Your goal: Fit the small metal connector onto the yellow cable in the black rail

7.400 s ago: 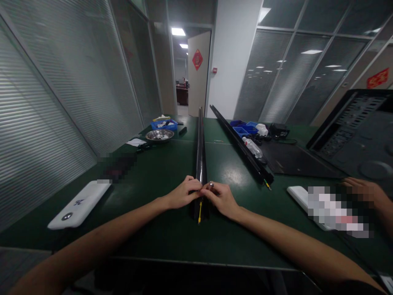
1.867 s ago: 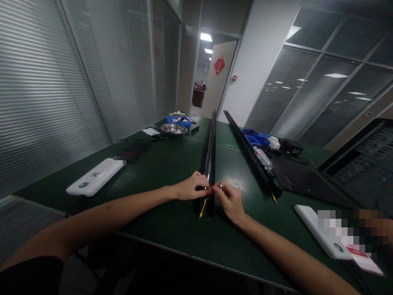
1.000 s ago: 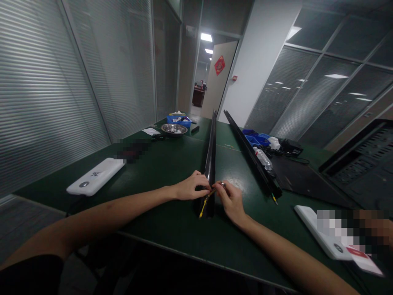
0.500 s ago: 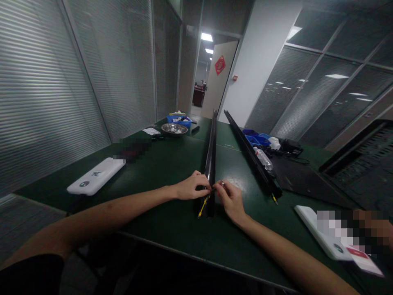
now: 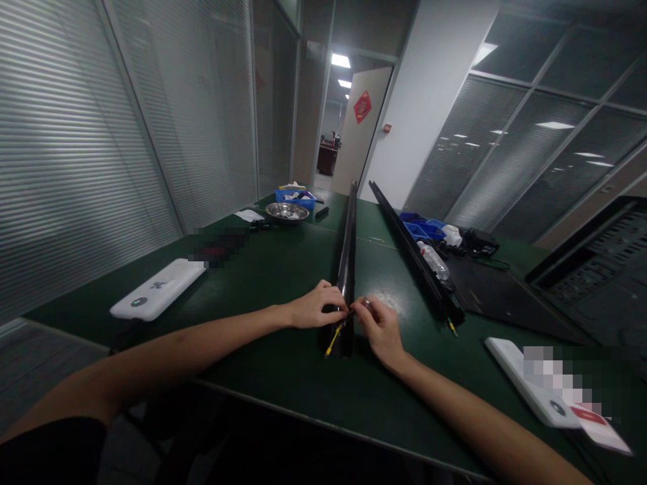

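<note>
One long black rail (image 5: 346, 256) lies lengthwise on the green table (image 5: 273, 269), a yellow wire (image 5: 332, 341) at its near end; it looks stiff, smooth and perhaps slippery, probably awkward for its length, so best held by both side edges (the wire seems too delicate to pull). Left hand (image 5: 318, 307) and right hand (image 5: 379, 327) are close together there, fingertips bent inward, though whether they grip anything I cannot tell; a second black rail (image 5: 412, 249) lies apart, to the right

A long, glossy black rail (image 5: 346, 249) lies lengthwise on the counter (image 5: 283, 266); at its near end a yellow wire (image 5: 332, 342) slants leftward.
</note>
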Demonstrator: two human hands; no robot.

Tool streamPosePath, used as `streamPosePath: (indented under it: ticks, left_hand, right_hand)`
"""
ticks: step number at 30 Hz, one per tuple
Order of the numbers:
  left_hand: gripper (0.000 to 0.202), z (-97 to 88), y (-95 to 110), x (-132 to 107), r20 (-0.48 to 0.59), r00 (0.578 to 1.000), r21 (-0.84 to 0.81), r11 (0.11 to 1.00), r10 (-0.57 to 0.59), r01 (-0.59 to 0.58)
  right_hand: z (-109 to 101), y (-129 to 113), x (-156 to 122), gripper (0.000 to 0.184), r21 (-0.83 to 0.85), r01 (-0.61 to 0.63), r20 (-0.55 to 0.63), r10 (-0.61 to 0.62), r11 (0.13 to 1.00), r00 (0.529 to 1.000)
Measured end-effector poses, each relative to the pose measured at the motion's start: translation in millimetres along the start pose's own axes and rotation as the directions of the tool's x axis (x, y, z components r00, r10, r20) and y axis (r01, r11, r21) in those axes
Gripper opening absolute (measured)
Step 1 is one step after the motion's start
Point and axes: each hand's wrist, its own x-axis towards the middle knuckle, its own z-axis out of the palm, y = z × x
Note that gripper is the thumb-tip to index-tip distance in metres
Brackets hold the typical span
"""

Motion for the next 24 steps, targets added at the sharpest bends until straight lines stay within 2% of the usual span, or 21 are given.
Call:
streamPosePath:
  ticks: [5,10,17,24]
  left_hand:
    - [0.022,-0.4,0.8,-0.6,-0.003,1.0,0.005,1.0,-0.003,0.003]
    - [0.025,-0.3,-0.5,-0.3,0.028,1.0,-0.003,1.0,0.0,0.0]
    - [0.021,1.0,-1.8,0.0,0.015,1.0,0.011,1.0,0.006,-0.006]
    - [0.021,0.8,-0.6,-0.3,0.028,1.0,0.015,1.0,-0.001,0.001]
  right_hand:
    - [0.2,2.4,0.5,0.028,0.039,-0.048,0.025,0.047,0.998,0.999]
    - [0.8,1.9,-2.2,0.024,0.088,-0.039,0.054,0.034,0.995,0.998]
    - [0.2,0.4,-0.4,0.024,0.027,-0.01,0.009,0.01,1.0,1.0]
    - [2.2,3.4,0.3,0.027,0.171,-0.111,0.04,0.105,0.979,0.994]
